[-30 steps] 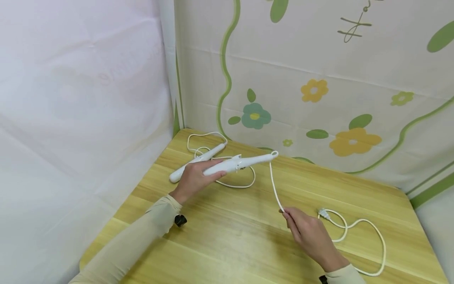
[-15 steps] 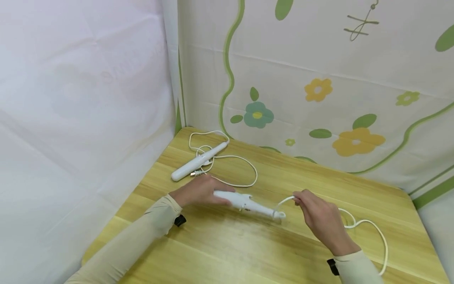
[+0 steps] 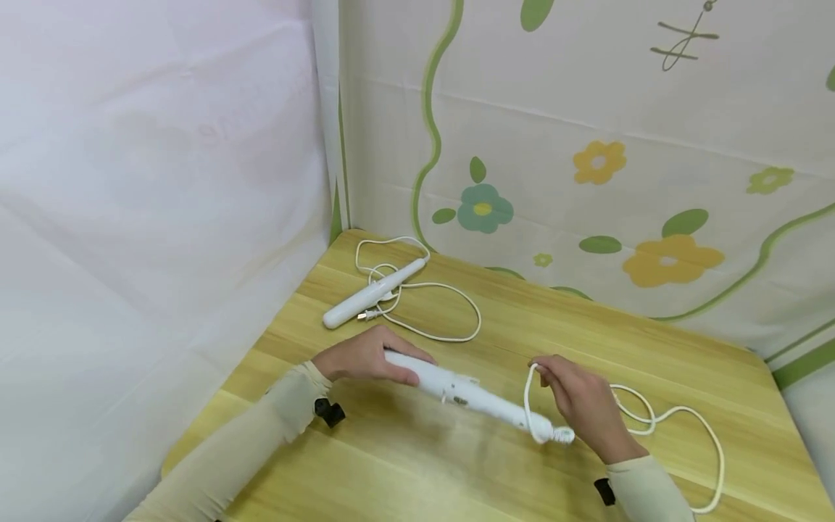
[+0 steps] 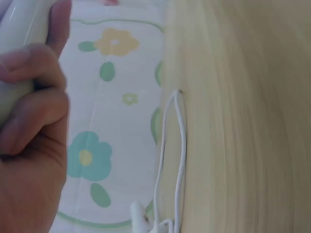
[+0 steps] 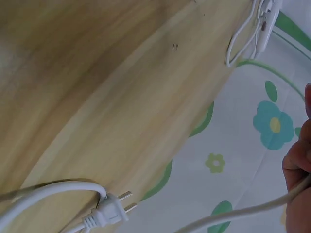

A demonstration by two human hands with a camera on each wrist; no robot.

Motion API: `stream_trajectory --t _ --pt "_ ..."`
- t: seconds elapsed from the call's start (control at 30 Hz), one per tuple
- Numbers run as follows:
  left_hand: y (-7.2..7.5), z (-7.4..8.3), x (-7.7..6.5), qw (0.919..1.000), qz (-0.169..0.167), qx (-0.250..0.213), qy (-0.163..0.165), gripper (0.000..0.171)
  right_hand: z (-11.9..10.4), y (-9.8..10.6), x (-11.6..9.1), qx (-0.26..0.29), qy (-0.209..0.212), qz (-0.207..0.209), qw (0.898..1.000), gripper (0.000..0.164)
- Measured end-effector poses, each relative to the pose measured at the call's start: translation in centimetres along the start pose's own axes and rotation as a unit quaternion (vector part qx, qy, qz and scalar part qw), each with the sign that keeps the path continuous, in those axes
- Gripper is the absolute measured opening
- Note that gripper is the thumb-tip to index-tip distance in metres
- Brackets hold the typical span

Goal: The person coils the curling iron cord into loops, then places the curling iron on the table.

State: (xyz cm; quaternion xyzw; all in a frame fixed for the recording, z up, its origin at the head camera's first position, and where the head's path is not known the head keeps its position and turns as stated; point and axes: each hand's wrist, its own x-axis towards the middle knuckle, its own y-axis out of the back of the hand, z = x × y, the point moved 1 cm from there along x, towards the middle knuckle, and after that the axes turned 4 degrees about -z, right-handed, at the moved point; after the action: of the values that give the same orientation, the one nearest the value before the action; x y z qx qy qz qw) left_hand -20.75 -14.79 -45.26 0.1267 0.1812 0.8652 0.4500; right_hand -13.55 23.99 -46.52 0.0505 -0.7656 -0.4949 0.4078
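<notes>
One white wand within curled left fingers

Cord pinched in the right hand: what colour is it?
The cord is plain white; the head view shows it best.

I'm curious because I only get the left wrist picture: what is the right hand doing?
Observer: The head view shows the right hand pinching a white cord.
Visitor: Is there a plug on that side?
Observer: Yes, the right wrist view shows a white plug with two bare prongs.
Visitor: And the second white wand, cut off at my bottom edge?
Observer: The head view shows it whole, lying slantwise on the table near the far left corner.
</notes>
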Motion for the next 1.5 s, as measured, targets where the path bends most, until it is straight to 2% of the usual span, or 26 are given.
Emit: stream_trajectory --t 0.17,0.27,0.37,0.5,0.63,0.8,1.0,1.1,1.17,1.27,1.4,1.5 --pt "0.5 -0.1 0.0 0.9938 0.081 -0.074 -0.015 0.036 -0.9 -0.9 -0.1 -0.023 0.015 0.005 1.0 0.053" --pt "0.6 -0.4 0.1 0.9866 0.13 -0.099 -0.008 0.036 -1.6 -1.2 0.2 -0.022 0.027 -0.008 0.999 0.044" --pt "0.6 -0.6 0.2 0.9788 0.18 -0.098 0.011 0.035 -2.3 -1.4 0.2 0.0 0.032 -0.02 0.999 0.035" --pt "0.5 -0.9 0.4 0.9738 0.22 -0.048 0.032 0.036 -2.9 -1.3 -0.1 -0.011 0.033 -0.018 0.999 0.043" --pt "-0.1 -1.0 0.7 0.9697 0.239 0.012 0.049 0.039 -3.5 -1.3 -0.3 -0.019 0.038 -0.019 0.999 0.048" --pt "-0.6 -1.4 1.2 0.9656 0.249 0.042 0.061 0.039 -3.9 -1.0 -0.4 -0.025 0.045 -0.02 0.998 0.046" --pt "-0.8 -1.7 1.5 0.9648 0.241 0.082 0.067 0.04 -3.8 -0.7 -0.6 -0.035 0.038 -0.02 0.998 0.048" --pt "-0.7 -1.4 1.6 0.9621 0.242 0.113 0.058 0.041 -3.7 -0.8 -0.8 -0.032 0.026 -0.023 0.999 0.049" --pt "-0.7 -1.1 1.7 0.9568 0.252 0.137 0.049 0.042 -3.7 -0.8 -0.8 -0.029 0.018 -0.021 0.999 0.046" --pt "-0.4 -1.1 1.7 0.945 0.282 0.163 0.032 0.042 -3.7 -0.8 -0.9 -0.023 0.008 -0.021 0.999 0.033" --pt "0.7 -1.5 1.4 0.9258 0.343 0.156 0.034 0.041 -3.5 -0.8 -1.4 -0.026 -0.004 -0.031 0.999 0.01" --pt "1.4 -1.7 1.0 0.9131 0.378 0.145 0.051 0.039 -3.5 -0.6 -1.8 -0.036 -0.011 -0.031 0.999 0.009"
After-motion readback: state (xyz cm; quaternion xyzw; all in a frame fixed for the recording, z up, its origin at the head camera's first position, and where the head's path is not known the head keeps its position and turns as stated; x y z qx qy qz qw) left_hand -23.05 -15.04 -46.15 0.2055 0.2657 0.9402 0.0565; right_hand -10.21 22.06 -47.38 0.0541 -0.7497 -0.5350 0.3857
